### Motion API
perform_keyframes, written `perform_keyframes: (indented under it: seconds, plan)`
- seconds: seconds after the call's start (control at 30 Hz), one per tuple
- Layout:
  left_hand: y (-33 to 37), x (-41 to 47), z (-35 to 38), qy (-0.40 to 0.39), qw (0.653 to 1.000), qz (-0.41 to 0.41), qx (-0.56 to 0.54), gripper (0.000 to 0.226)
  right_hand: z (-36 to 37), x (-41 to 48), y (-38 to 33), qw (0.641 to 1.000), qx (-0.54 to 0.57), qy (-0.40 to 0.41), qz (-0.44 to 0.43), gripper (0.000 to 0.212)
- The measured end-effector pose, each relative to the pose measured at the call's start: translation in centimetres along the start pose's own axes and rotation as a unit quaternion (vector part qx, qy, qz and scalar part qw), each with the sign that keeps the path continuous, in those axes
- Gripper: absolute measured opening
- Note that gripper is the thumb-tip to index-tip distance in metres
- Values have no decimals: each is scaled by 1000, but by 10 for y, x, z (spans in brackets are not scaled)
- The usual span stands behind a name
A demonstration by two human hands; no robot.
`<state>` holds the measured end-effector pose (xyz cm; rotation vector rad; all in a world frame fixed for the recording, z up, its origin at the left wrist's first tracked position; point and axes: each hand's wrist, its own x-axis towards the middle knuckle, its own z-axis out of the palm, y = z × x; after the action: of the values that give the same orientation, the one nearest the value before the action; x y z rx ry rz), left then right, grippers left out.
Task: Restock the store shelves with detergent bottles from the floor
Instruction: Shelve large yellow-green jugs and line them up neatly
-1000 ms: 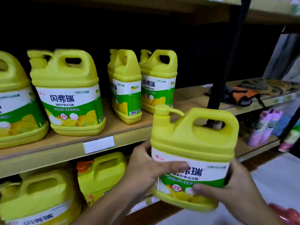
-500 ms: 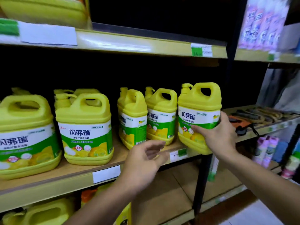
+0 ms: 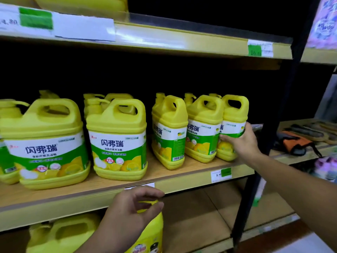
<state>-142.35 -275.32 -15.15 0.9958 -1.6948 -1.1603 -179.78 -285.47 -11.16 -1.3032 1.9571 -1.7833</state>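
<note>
My right hand grips the yellow plastic detergent jug at 3 o'clock, seemingly seated at the row's end on the wooden shelf; my left hand, 6 o'clock, hangs loose, empty; whatever remains on the floor is out of view.

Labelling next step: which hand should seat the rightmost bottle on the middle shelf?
Right. The right hand grips that bottle at the shelf's end; the left hand hovers empty below the shelf edge.
</note>
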Motion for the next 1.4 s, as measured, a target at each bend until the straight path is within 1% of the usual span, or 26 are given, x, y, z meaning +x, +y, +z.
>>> perform_keyframes:
  seconds: [0.1,0.2,0.27,0.33,0.4,0.43,0.47,0.5,0.57,0.6,0.67,0.7,0.77,0.83,0.9,0.97,1.0,1.1,1.17,1.23,1.3,1.37,1.4]
  plan:
    - [-9,-6,-10,-7,1000,2,23,30,-1,7,7,999,13,-36,20,72]
    - [-16,-13,-23,8,999,-13,35,19,-2,-3,5,998,-3,-49,36,78]
    - [-17,-16,-33,23,999,-21,25,16,-1,-22,-1,998,-24,-36,44,77]
    - [-15,-17,-49,54,998,-13,21,18,3,-50,-12,997,-71,0,22,71]
    - [-10,-13,-68,90,995,20,40,21,10,-83,-28,994,-102,28,-16,71]
    - [-8,-11,-78,110,992,36,51,23,15,-101,-37,993,-104,36,-40,70]
    - [-7,-9,-89,136,987,51,68,24,21,-120,-46,993,-93,32,-67,65]
    - [-8,-6,-100,164,981,63,88,24,28,-139,-55,992,-79,11,-101,55]
    - [-13,-5,-129,241,960,80,121,18,49,-175,-75,981,-74,-76,-161,34]
    - [-18,-4,-144,286,946,83,131,15,58,-190,-83,974,-84,-122,-170,30]
    - [-32,-8,-179,374,912,74,154,19,80,-217,-96,962,-89,-201,-163,31]
    - [-39,-11,-196,405,896,62,170,22,91,-227,-100,955,-86,-229,-165,32]
    - [-53,-18,-224,439,876,38,196,24,108,-245,-105,940,-78,-284,-172,31]
    - [-60,-27,-246,444,868,27,221,26,121,-253,-106,927,-77,-318,-185,37]
    - [-63,-31,-270,438,858,26,266,36,132,-252,-100,924,-69,-331,-178,38]
    - [-60,-30,-295,440,854,27,277,47,140,-253,-90,921,-77,-345,-162,39]
    - [-57,-28,-307,437,863,24,255,54,143,-254,-84,918,-86,-354,-154,41]
    - [-50,-16,-338,390,909,-11,146,84,156,-258,-74,901,-119,-392,-141,41]
    - [-54,-6,-351,359,927,-23,108,99,168,-261,-81,893,-136,-406,-142,40]
    - [-64,2,-358,334,936,-35,104,118,180,-266,-100,899,-122,-397,-139,39]
    - [-71,11,-359,318,940,-46,116,137,194,-272,-121,915,-76,-377,-126,42]
    - [-72,22,-359,305,943,-39,128,150,212,-279,-138,929,-32,-354,-106,48]
    - [-72,28,-360,301,944,-23,132,154,222,-282,-144,932,-22,-349,-100,50]
